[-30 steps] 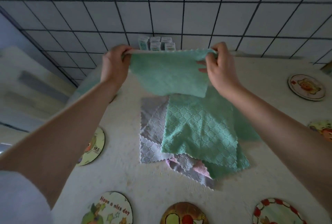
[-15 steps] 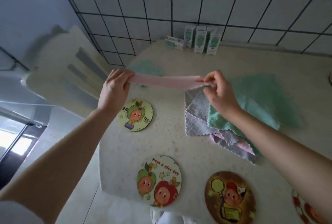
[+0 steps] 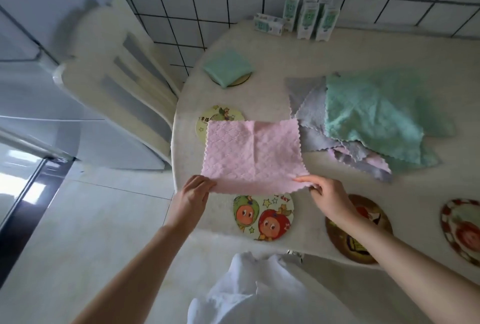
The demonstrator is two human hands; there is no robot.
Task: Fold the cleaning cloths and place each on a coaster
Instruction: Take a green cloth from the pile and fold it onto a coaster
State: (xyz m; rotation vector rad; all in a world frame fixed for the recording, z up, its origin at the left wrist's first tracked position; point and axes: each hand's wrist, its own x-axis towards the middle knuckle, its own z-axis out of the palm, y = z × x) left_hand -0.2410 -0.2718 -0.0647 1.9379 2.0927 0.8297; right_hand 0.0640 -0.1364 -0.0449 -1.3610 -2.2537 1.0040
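Observation:
A pink cleaning cloth point(image 3: 253, 156) lies spread flat at the table's near left edge. My left hand point(image 3: 193, 195) pinches its near left corner and my right hand point(image 3: 328, 197) holds its near right corner. The cloth partly covers a yellow-green coaster point(image 3: 219, 117) behind it and the top of a fruit-cartoon coaster point(image 3: 263, 215) in front. A folded green cloth point(image 3: 227, 67) rests on a coaster at the far left. A pile of green, grey and pink cloths point(image 3: 368, 121) lies unfolded to the right.
A brown coaster point(image 3: 363, 232) sits under my right wrist and a red-rimmed coaster point(image 3: 462, 230) at the right edge. Small cartons point(image 3: 309, 18) stand against the tiled wall. A white chair point(image 3: 122, 84) stands left of the beige table point(image 3: 324, 45).
The cloth held up in the air between both hands has come down and now lies spread flat on the table. My view has tilted down and both hands have moved toward me.

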